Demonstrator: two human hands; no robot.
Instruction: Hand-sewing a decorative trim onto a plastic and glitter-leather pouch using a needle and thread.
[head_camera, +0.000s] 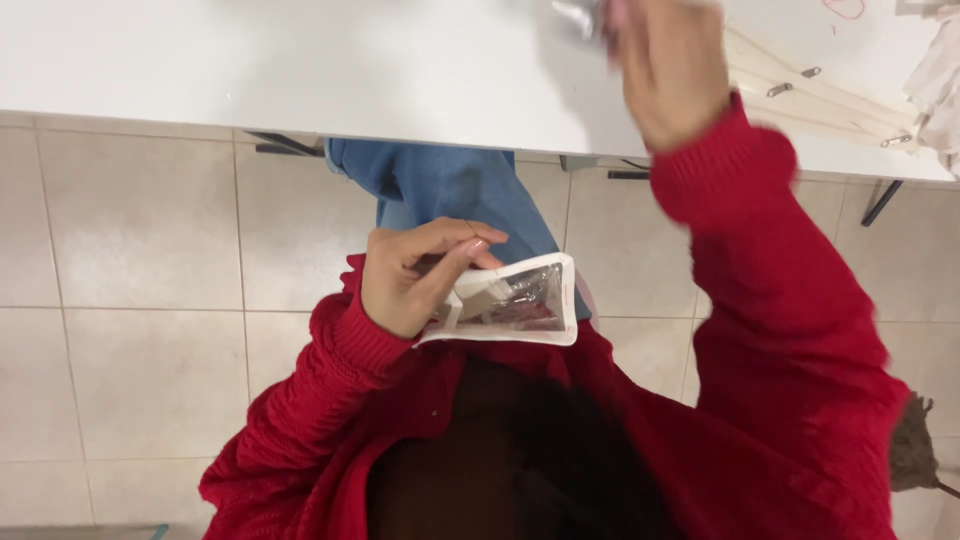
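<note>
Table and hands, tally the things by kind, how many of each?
Pouch, in left hand: 1
Shiny bit at right hand: 1
Wooden frame: 1
White cloth: 1
Total: 4

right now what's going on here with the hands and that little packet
A person in a red sweater holds a small white pouch with a clear window in the left hand, low over their lap. The right hand is raised over the white table, gripping something small and silvery that is too blurred to identify.
</note>
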